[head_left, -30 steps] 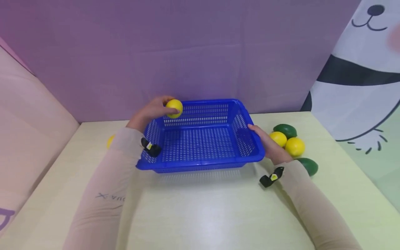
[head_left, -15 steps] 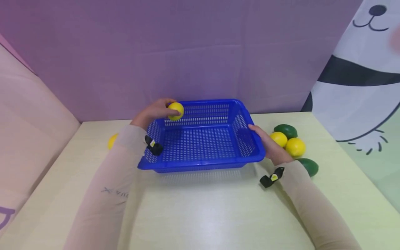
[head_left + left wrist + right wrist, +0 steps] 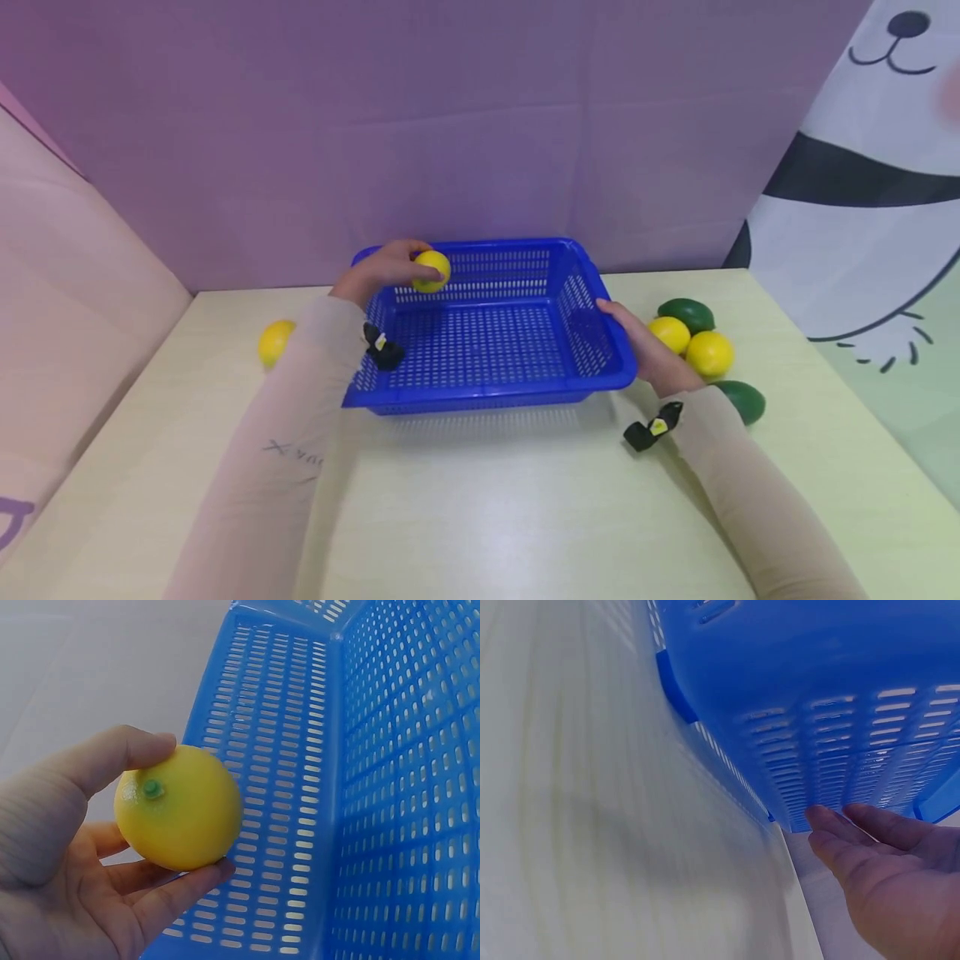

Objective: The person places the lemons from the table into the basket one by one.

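Note:
My left hand [image 3: 384, 268] grips a yellow lemon [image 3: 432, 265] over the back left part of a blue slotted basket [image 3: 487, 390]. In the left wrist view the lemon [image 3: 184, 817] shows a small green stem nub. My thumb lies on its upper side and the fingers curl beneath. My right hand [image 3: 647, 348] holds the basket's right side, one digit over the rim. Its fingertips [image 3: 829, 814] meet the slotted outer wall in the right wrist view. Nothing lies on the basket's visible floor.
Another lemon [image 3: 276, 342] lies on the table [image 3: 480, 517], left of the basket and partly behind my sleeve. Two lemons [image 3: 708, 354] and a dark green avocado-shaped fruit [image 3: 686, 314] sit at the right. A second green fruit [image 3: 742, 402] is nearer. A purple cloth [image 3: 465, 125] hangs behind.
My left hand has moved a little right and down with the lemon, deeper over the basket. More of the lemon at the left shows. The right hand has stayed at the basket's side.

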`<state>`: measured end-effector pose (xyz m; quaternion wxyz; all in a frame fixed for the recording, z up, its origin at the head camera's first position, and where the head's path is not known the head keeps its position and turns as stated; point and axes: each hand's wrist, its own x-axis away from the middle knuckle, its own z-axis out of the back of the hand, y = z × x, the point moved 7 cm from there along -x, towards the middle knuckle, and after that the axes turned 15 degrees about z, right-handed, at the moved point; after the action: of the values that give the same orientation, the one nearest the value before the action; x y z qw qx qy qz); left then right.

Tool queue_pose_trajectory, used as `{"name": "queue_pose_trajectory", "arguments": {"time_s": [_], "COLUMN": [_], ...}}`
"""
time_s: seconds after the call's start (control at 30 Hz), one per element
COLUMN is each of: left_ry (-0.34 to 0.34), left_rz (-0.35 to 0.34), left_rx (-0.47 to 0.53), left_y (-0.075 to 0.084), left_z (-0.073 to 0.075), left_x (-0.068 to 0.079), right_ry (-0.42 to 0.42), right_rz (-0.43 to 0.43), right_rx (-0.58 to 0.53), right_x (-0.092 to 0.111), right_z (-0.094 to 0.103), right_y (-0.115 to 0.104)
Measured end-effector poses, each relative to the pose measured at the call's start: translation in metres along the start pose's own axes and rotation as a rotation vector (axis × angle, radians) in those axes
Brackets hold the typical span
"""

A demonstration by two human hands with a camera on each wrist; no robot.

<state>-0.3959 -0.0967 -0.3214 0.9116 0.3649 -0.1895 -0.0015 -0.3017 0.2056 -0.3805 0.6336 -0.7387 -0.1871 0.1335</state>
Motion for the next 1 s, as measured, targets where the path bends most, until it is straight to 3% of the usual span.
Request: {"name": "queue_pose_trajectory", "arguments": {"time_s": [0.3, 0.7, 1.0], "left_ry": [-0.06, -0.135, -0.184], "left_rz": [0.029, 0.035, -0.01], "left_rx": [0.018, -0.057, -0.119], "left_y": [0.0, -0.003, -0.007], "left_z": [-0.007, -0.015, -0.022], "left_x": [-0.001, -0.006, -0.013], "right_ry": [0.004, 0.0, 0.021], "right_rz": [0.006, -0.001, 0.001], "right_rx": [0.004, 0.036, 0.022], "right_x": [0.0, 0.0, 0.0], "right_z": [0.002, 0.002, 0.0], "right_y": [0.0, 0.0, -0.001]}}
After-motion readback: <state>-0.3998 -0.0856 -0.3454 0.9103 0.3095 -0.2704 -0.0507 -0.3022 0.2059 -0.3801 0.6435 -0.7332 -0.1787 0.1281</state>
